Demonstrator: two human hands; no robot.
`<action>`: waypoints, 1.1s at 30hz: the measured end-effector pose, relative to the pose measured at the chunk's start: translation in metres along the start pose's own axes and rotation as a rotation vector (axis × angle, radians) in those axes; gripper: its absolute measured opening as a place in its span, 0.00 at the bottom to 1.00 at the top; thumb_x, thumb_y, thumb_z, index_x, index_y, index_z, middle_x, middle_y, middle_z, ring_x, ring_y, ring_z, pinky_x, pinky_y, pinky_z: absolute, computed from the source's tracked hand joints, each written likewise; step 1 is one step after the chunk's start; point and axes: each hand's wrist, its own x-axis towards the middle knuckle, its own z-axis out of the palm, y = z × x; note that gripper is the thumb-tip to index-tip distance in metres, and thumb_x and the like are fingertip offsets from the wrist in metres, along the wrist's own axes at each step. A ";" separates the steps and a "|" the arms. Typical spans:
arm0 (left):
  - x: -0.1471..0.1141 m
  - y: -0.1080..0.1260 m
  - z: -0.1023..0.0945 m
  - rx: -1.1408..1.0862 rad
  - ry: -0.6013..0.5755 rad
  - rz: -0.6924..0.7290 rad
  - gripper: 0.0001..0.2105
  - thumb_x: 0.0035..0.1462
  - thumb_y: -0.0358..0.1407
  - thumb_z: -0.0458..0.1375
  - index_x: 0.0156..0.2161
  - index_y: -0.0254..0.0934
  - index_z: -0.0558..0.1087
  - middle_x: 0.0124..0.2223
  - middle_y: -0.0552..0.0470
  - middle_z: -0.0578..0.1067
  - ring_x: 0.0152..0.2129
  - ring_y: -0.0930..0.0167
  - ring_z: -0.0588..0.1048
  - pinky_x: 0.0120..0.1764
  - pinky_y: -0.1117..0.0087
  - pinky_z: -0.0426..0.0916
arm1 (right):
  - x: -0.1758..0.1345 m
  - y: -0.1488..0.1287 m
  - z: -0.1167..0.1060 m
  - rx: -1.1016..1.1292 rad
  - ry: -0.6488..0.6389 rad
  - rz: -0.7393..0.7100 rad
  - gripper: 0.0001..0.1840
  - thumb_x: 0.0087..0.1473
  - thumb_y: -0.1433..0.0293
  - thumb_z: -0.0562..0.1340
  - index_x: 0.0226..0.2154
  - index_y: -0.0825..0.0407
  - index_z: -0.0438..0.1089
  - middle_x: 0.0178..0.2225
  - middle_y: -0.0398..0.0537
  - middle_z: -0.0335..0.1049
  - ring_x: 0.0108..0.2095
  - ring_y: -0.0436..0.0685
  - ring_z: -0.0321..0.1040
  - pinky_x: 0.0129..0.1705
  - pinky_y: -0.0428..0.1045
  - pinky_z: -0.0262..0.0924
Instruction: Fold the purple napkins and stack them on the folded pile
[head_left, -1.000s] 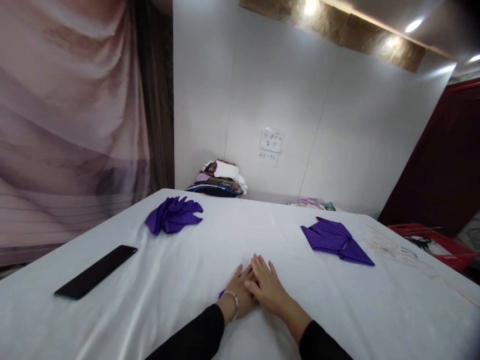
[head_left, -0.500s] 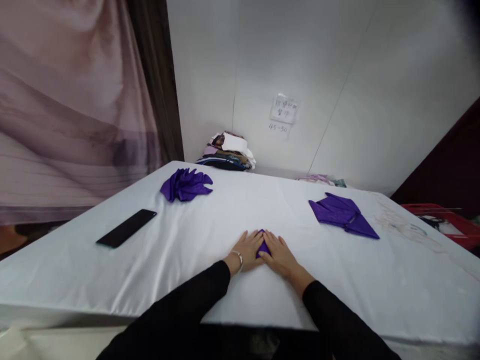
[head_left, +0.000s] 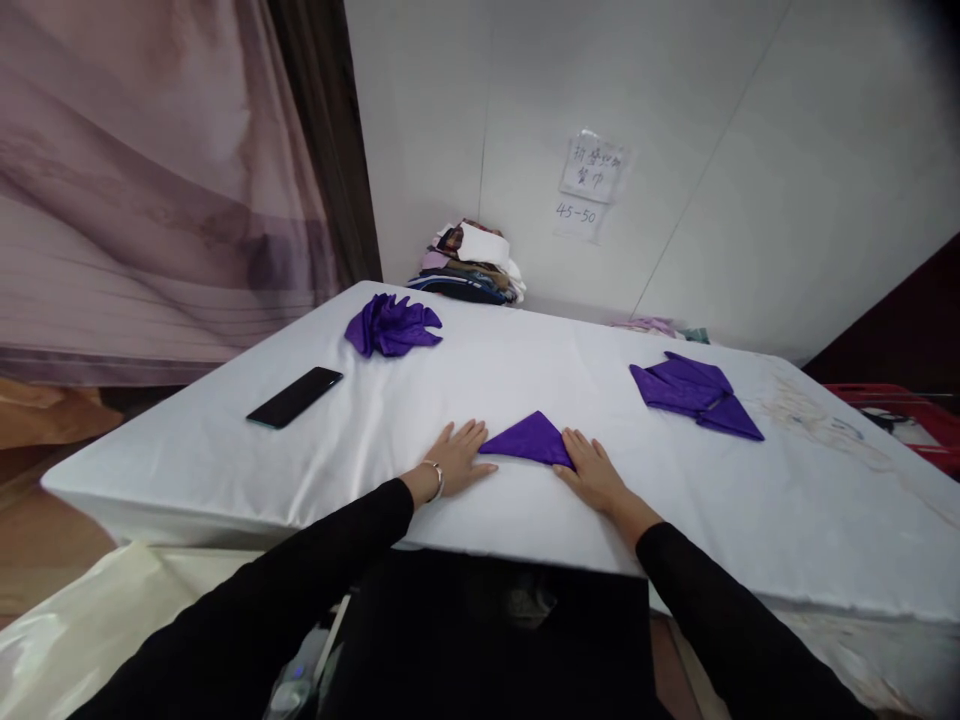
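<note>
A purple cloth napkin [head_left: 529,440], folded into a low triangle with its peak pointing away from me, lies near the front of the white-covered table [head_left: 480,370]. My left hand [head_left: 459,457], a bracelet at its wrist, rests flat on the tablecloth at the napkin's left corner, fingers spread. At the right corner, my right hand [head_left: 594,468] lies with fingers stretched out, its fingertips touching the cloth's edge. Neither hand grips anything.
A ruffled purple napkin [head_left: 391,326] sits at the back left, with a black phone [head_left: 295,397] in front of it. Another folded purple napkin [head_left: 697,394] lies right. Behind the table are stacked fabrics [head_left: 469,265]; a red basket [head_left: 896,420] stands beyond the right edge.
My hands have moved apart, from together over the napkin to its two side corners, uncovering the triangle. The camera's view has tilted down.
</note>
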 end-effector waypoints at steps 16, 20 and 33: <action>0.049 0.060 0.018 -0.036 0.081 0.146 0.36 0.59 0.56 0.39 0.64 0.31 0.51 0.67 0.43 0.49 0.64 0.59 0.44 0.62 0.52 0.37 | -0.010 0.000 -0.007 -0.010 -0.020 0.049 0.39 0.59 0.50 0.44 0.65 0.54 0.40 0.66 0.52 0.39 0.66 0.60 0.34 0.64 0.61 0.30; 0.039 0.048 0.018 -0.035 0.100 0.137 0.35 0.59 0.55 0.38 0.64 0.32 0.50 0.67 0.43 0.49 0.63 0.58 0.45 0.62 0.52 0.38 | -0.018 0.001 -0.013 -0.018 -0.038 0.110 0.39 0.59 0.49 0.43 0.65 0.54 0.41 0.66 0.53 0.39 0.66 0.61 0.33 0.63 0.62 0.30; 0.033 0.055 0.002 -0.025 0.019 0.099 0.35 0.58 0.53 0.42 0.66 0.38 0.43 0.68 0.46 0.45 0.64 0.60 0.44 0.61 0.52 0.39 | 0.048 -0.082 -0.015 0.015 -0.055 -0.043 0.42 0.59 0.47 0.36 0.64 0.60 0.41 0.67 0.55 0.36 0.66 0.60 0.30 0.63 0.58 0.26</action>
